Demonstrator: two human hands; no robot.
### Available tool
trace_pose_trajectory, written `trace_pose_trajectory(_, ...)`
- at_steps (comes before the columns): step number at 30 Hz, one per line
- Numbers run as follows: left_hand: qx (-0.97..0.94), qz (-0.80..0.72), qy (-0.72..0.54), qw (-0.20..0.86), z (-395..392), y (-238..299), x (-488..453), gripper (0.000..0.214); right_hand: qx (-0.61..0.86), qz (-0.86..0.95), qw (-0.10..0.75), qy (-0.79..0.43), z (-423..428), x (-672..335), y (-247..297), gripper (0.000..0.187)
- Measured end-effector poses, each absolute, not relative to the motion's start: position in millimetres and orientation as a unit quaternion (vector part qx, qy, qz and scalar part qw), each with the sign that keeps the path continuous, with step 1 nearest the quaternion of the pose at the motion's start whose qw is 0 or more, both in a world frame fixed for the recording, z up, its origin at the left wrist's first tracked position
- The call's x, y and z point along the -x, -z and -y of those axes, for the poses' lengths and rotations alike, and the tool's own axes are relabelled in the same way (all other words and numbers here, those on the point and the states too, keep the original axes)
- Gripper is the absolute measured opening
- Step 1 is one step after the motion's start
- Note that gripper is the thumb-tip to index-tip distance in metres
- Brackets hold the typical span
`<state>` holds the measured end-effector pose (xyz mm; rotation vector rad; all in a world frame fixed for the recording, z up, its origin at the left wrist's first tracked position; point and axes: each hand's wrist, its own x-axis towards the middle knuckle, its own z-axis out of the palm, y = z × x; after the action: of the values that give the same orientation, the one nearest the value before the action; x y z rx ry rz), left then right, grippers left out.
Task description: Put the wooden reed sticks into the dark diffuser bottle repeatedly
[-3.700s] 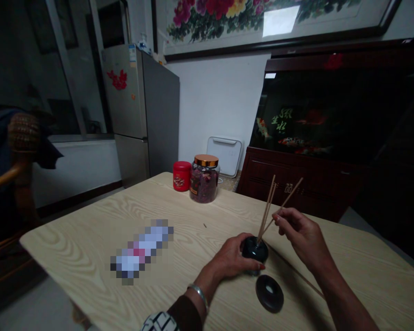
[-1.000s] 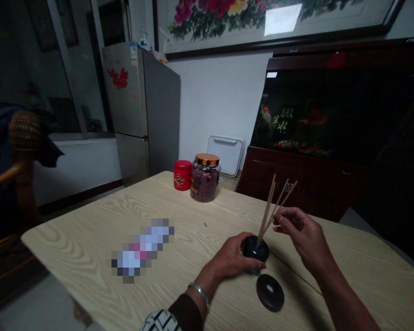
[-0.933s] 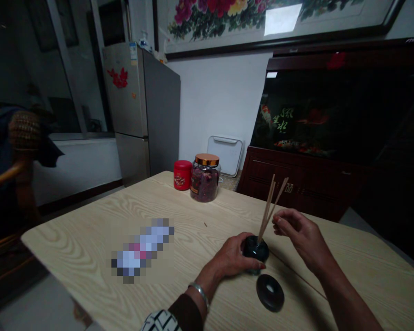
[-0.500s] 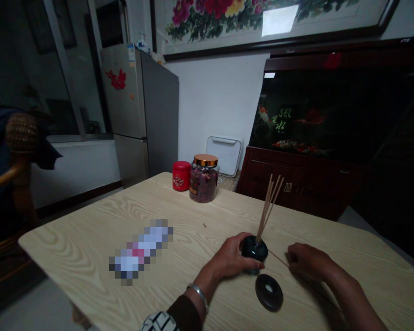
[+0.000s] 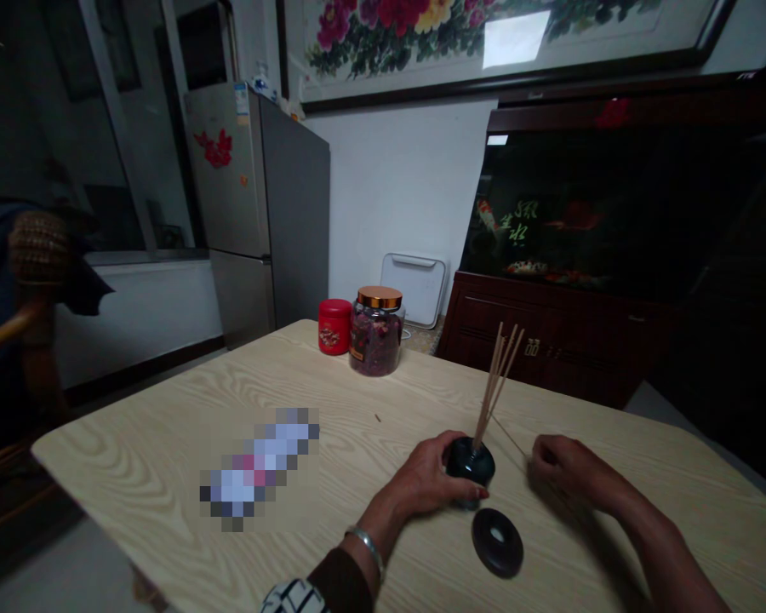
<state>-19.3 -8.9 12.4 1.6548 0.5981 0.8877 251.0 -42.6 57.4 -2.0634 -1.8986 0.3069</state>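
Note:
My left hand [image 5: 431, 472] is wrapped round a small dark, glossy incense pot [image 5: 476, 462] on the table. Several thin brown incense sticks [image 5: 496, 383] stand in its mouth, leaning slightly right. To the right, my right hand [image 5: 565, 468] is closed on a single incense stick [image 5: 511, 436], whose far end slants up to the left, near the standing sticks. Whether that end touches them I cannot tell. Just in front of the pot lies a dark round disc [image 5: 504, 558] with a pale spot at its centre.
On the wood-grain table [image 5: 185, 409] lies a blurred-out bluish-white item [image 5: 261, 468]. A red canister [image 5: 335, 328] and a copper-lidded jar of dried flowers [image 5: 375, 340] stand at the back. A tiny brown stick piece [image 5: 377, 418] lies mid-table. A fish tank [image 5: 562, 204] stands behind.
My right hand has risen slightly, and the far end of its incense stick has swung up from beside the pot toward the standing sticks. My left hand and the pot stay put.

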Motion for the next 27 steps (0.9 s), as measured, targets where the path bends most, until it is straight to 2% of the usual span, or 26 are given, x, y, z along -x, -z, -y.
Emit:
trace_pose_trajectory(2,-0.696,-0.252,-0.374,0.559,8.8,-12.6,19.4,0.066,0.697,0.665,0.237,-0.124,40.1,-259.7,-64.3,0.014)
trace_pose_trajectory(7,-0.695,-0.261,-0.371,0.557,8.2,-11.4,19.1,0.068,0.643,0.527,0.545,-0.105,47.1,-263.1,-95.2,0.041)
trace_pose_trajectory(10,-0.695,-0.259,-0.371,0.558,8.9,-12.4,19.4,0.069,0.555,0.424,0.703,-0.132,59.3,-241.8,-121.1,0.037)
trace_pose_trajectory(12,-0.695,-0.254,-0.371,0.562,9.6,-13.5,19.6,0.068,0.497,0.387,0.76,-0.16,66.3,-223.1,-135.1,0.032)
trace_pose_trajectory(16,-0.693,-0.252,-0.373,0.563,10.4,-14.4,19.7,0.067,0.452,0.399,0.778,-0.178,71.0,-190.8,-144.6,0.03)
trace_pose_trajectory(22,-0.691,-0.247,-0.373,0.568,9.4,-11.8,19.7,0.067,0.484,0.47,0.723,-0.151,63.4,-167.2,-130.5,0.029)
trace_pose_trajectory(27,-0.694,-0.252,-0.374,0.561,8.3,-9.9,19.9,0.068,0.486,0.521,0.674,-0.195,55.7,-161.2,-115.9,0.029)
